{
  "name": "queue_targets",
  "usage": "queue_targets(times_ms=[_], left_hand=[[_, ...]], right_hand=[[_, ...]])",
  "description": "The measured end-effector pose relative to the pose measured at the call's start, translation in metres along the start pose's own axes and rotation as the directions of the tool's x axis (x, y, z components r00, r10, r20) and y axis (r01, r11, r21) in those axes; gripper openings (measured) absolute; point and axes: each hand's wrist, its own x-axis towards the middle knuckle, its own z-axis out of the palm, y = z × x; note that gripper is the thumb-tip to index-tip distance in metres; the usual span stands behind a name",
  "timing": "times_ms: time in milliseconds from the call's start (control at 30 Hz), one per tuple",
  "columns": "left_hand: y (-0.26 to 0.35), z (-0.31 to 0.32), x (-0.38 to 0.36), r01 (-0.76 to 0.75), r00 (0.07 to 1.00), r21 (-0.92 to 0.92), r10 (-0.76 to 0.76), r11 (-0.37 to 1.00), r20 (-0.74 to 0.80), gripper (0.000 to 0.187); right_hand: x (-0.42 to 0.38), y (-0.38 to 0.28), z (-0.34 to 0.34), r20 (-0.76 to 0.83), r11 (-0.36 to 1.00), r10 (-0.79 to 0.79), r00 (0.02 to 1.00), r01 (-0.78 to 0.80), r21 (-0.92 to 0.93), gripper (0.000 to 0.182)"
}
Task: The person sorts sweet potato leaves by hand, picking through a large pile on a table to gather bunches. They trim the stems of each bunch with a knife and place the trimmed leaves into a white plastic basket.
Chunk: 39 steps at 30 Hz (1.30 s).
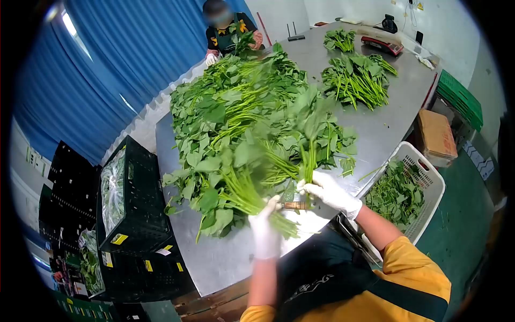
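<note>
My left hand [266, 228], in a white glove, is closed round a thick bunch of leafy green stems [241, 193], whose cut ends hang down past the palm. To its right my right hand [330, 192], also gloved, holds a smaller upright bunch of stems [309, 158] between its fingers. Between the two hands lies a wooden handle [294, 205] near the table's front edge; whether a finger touches it I cannot tell. A large heap of leafy greens [225, 110] spreads over the metal table [204, 268] beyond both hands.
A masked co-worker [228, 32] stands at the far side. Two piles of greens [359, 80] and a red scale [382, 45] lie at the back right. A white basket [432, 188] of leaves stands right, dark crates [139, 193] left, a cardboard box [437, 134] far right.
</note>
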Motion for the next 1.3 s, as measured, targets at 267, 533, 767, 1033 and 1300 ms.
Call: queue_targets(times_ms=[267, 533, 767, 1033, 1300], left_hand=[[-0.037, -0.017, 0.007, -0.640, 0.769, 0.586, 0.419, 0.497, 0.483, 0.024], [-0.019, 0.001, -0.003, 0.048, 0.976, -0.065, -0.033, 0.997, 0.214, 0.026], [0.014, -0.011, 0.002, -0.133, 0.991, -0.194, 0.124, 0.972, -0.058, 0.022], [0.029, -0.014, -0.003, -0.074, 0.974, -0.317, 0.000, 0.945, -0.227, 0.028], [0.021, -0.019, 0.001, -0.172, 0.981, -0.145, 0.156, 0.974, -0.115, 0.032]], right_hand=[[0.015, 0.029, 0.006, 0.397, 0.986, 0.013, 0.918, 0.055, -0.160, 0.022], [-0.010, 0.030, 0.003, 0.015, 0.985, 0.172, 0.985, -0.171, -0.029, 0.019], [-0.020, 0.074, -0.061, -0.459, 0.515, 0.033, 0.888, 0.378, 0.769, 0.047], [0.131, 0.110, -0.008, -0.125, 0.421, -0.459, 0.880, 0.092, -0.902, 0.041], [0.092, 0.047, -0.003, -0.261, 0.910, -0.313, 0.913, 0.209, -0.358, 0.014]])
